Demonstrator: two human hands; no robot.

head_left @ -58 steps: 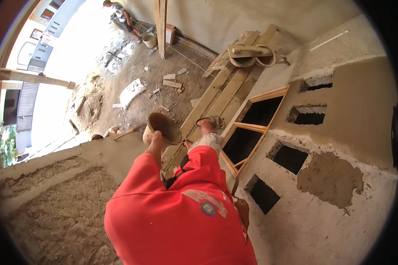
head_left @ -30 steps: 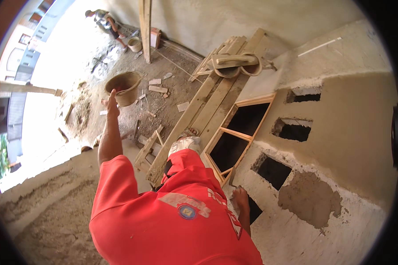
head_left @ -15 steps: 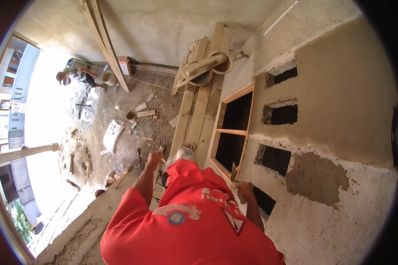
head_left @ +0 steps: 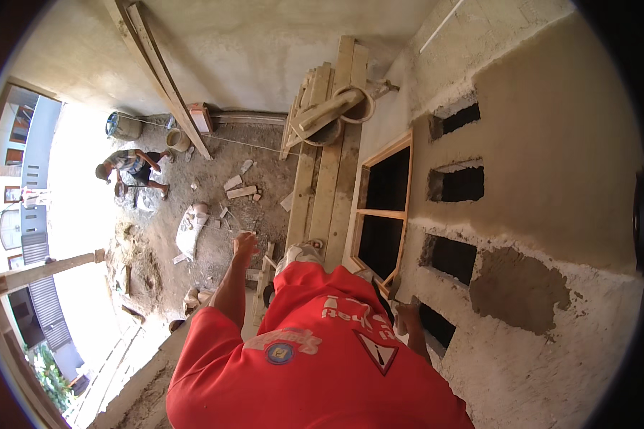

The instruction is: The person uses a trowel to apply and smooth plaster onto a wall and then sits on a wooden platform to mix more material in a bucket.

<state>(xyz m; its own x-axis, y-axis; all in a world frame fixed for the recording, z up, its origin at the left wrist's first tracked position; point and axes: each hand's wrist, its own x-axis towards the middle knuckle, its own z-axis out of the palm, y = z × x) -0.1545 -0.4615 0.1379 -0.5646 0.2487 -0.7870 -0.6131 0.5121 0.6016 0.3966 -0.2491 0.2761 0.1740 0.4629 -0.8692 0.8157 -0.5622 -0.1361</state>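
Observation:
My left hand (head_left: 245, 244) reaches forward over the ground, its fingers loosely apart and holding nothing that I can see. Beyond it, a small bucket (head_left: 201, 209) overlaps a white sack (head_left: 188, 234); I cannot tell whether it touches it. Close to the wall on the right, my right hand (head_left: 409, 317) is closed around a trowel (head_left: 396, 287), its blade pointing forward beside the window frame. A wet patch of mortar (head_left: 520, 289) spreads over the wall to the right of that hand.
Planks (head_left: 325, 196) run ahead, bearing two tubs and a wooden board (head_left: 329, 114). A wooden window frame (head_left: 379, 212) and several dark openings (head_left: 449, 259) line the right wall. Leaning beams (head_left: 168, 86) stand far left. Another person (head_left: 132, 168) bends over with a tool near a bucket (head_left: 178, 139).
The small bucket has shifted left across the ground toward the sack. My left hand has stretched forward and loosened. The trowel hand is slightly lower. The other person has moved nearer.

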